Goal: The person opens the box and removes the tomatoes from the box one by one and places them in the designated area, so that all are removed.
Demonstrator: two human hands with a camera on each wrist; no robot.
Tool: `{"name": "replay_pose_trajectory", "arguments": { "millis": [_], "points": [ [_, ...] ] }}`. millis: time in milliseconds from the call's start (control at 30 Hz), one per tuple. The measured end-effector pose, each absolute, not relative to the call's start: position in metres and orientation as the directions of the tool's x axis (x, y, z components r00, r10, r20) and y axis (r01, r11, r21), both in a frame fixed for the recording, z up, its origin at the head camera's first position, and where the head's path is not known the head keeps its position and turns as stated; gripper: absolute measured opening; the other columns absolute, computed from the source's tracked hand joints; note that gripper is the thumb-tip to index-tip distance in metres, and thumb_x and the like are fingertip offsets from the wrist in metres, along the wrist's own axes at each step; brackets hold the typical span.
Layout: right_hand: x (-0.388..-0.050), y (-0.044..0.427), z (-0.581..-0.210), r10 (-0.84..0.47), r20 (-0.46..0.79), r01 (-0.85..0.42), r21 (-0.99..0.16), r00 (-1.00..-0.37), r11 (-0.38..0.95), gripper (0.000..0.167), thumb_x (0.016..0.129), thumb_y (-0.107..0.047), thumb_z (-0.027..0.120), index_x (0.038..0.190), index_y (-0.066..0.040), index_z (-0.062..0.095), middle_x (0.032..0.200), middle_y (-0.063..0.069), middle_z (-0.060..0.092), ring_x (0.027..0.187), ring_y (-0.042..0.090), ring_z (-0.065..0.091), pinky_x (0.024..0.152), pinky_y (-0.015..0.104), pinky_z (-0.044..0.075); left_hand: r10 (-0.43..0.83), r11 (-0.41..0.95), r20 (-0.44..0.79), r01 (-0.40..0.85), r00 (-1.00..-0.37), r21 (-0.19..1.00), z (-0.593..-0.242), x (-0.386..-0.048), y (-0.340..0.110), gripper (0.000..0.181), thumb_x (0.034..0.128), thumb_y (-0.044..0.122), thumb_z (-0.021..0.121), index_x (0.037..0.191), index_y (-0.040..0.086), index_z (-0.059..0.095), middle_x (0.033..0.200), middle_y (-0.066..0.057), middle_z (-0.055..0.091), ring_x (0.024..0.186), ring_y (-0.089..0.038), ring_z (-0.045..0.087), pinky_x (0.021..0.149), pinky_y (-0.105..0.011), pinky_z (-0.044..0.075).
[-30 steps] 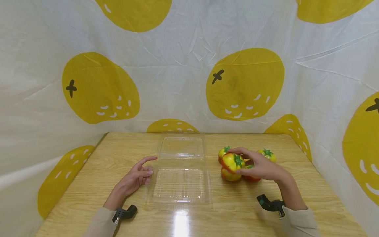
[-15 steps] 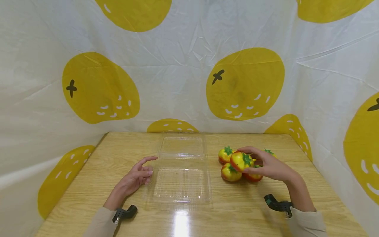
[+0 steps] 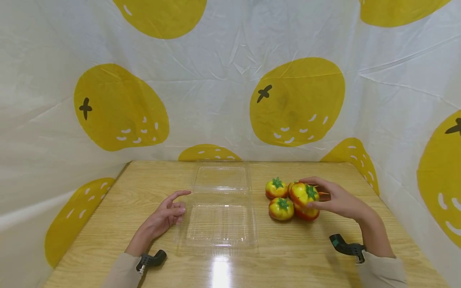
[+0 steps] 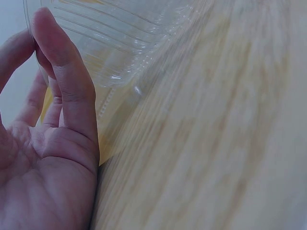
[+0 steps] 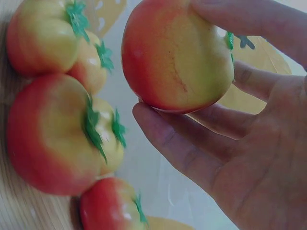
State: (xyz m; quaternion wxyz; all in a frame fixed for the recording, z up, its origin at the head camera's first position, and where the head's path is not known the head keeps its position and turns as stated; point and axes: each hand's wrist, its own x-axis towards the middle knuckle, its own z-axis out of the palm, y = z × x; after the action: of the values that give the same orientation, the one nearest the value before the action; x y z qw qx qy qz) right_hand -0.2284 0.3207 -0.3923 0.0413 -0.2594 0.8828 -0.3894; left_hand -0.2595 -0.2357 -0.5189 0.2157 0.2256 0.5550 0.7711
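Note:
My right hand [image 3: 336, 200] grips a red-and-yellow tomato [image 3: 301, 193] with a green leafy top, thumb on one side and fingers on the other. In the right wrist view this tomato [image 5: 177, 57] is raised off the table, beside several like it. On the table in the head view are a rear-left tomato [image 3: 276, 189] and a front-left tomato [image 3: 281, 209]; others are partly hidden. A clear plastic clamshell box [image 3: 219, 200] lies opened flat at the middle. By its left edge rests my left hand [image 3: 163, 216], index finger extended, other fingers loosely bent at the rim [image 4: 91, 9].
Pale wood-grain table [image 3: 144, 176] under everything, with a glare spot in front of the box. A white curtain [image 3: 212, 112] printed with yellow fruit stands behind and at both sides. Each wrist wears a black camera mount [image 3: 347, 249].
My right hand has moved to the right with the tomato, over the cluster, uncovering the two left tomatoes. The left hand and the box stay where they were.

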Motion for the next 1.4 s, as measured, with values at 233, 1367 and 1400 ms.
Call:
{"name": "replay_pose_trajectory", "arguments": {
  "millis": [233, 1367, 1400],
  "points": [
    [-0.226, 0.337, -0.392, -0.452, 0.125, -0.401, -0.701, -0.883, 0.589, 0.059, 0.097, -0.021, 0.073, 0.151, -0.015, 0.050, 0.153, 0.013, 0.050, 0.123, -0.016, 0.043, 0.092, 0.023, 0.055, 0.591, -0.299, 0.116, -0.083, -0.798, 0.951, -0.518, -0.259, -0.236, 0.059, 0.1033, -0.008, 0.045, 0.157, 0.013, 0.033, 0.084, 0.006, 0.066, 0.068, -0.007, 0.063, 0.061, -0.019, 0.055],
    [-0.222, 0.385, -0.400, -0.359, 0.107, -0.328, -0.698, -0.927, 0.636, 0.059, 0.097, -0.019, 0.073, 0.150, -0.008, 0.050, 0.137, -0.025, 0.048, 0.113, -0.014, 0.051, 0.082, 0.022, 0.054, 0.581, -0.290, 0.106, -0.084, -0.807, 0.953, -0.515, -0.256, -0.235, 0.058, 0.1032, -0.008, 0.044, 0.157, 0.012, 0.033, 0.084, 0.007, 0.065, 0.068, -0.005, 0.062, 0.060, -0.019, 0.056],
    [-0.221, 0.387, -0.401, -0.358, 0.101, -0.321, -0.702, -0.928, 0.635, 0.059, 0.097, -0.019, 0.073, 0.150, -0.008, 0.049, 0.136, -0.026, 0.047, 0.112, -0.014, 0.051, 0.082, 0.022, 0.054, 0.582, -0.290, 0.105, -0.085, -0.806, 0.953, -0.515, -0.256, -0.235, 0.059, 0.1031, -0.008, 0.044, 0.157, 0.012, 0.032, 0.084, 0.007, 0.065, 0.068, -0.005, 0.062, 0.060, -0.019, 0.056]
  ]
}}
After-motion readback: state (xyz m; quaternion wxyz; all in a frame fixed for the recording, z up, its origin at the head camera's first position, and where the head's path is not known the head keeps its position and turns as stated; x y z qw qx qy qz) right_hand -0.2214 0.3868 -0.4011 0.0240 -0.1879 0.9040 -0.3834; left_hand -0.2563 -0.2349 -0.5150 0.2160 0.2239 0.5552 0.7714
